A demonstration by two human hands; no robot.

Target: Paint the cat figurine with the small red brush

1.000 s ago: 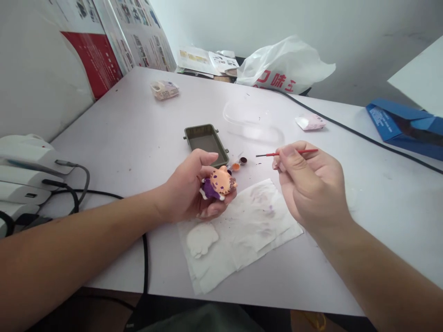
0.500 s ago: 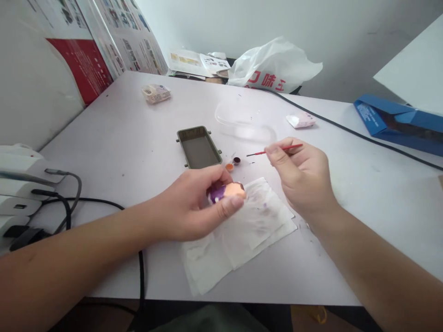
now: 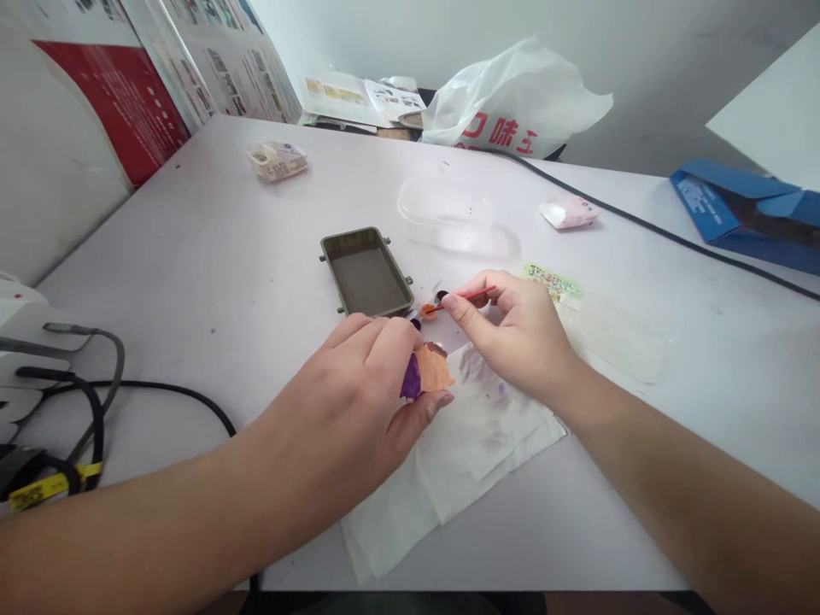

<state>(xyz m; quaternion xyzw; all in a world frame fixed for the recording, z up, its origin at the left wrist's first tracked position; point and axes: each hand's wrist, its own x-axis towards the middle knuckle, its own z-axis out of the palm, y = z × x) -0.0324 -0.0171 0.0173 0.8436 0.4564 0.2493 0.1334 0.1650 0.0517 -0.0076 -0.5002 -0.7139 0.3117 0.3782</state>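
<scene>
Between the fingers and thumb of my left hand [image 3: 365, 389] is a small painted figure [image 3: 434, 369], orange on the near side and purple beside it, with a brown edge at the top. My left fingers hide the rest of it. My right hand [image 3: 516, 329] pinches a thin red paintbrush [image 3: 479, 294], its tip down at a small pot of orange paint [image 3: 429, 312]. A dark paint pot [image 3: 442, 296] stands just behind, partly covered by my right fingers. Under both hands lies a stained white tissue [image 3: 471, 444].
An olive rectangular tray [image 3: 365, 272] sits beyond my left hand. Clear plastic packaging [image 3: 458, 218], a green patterned card [image 3: 552, 280] and small tissue packs [image 3: 570, 212] lie farther out. Black cables [image 3: 192, 391] run at left, near white plugs. A blue box [image 3: 717, 205] is at right.
My right hand has moved left and down, bringing the brush tip to the orange paint pot. My left hand has turned the figure so more orange faces up. The view has shifted slightly.
</scene>
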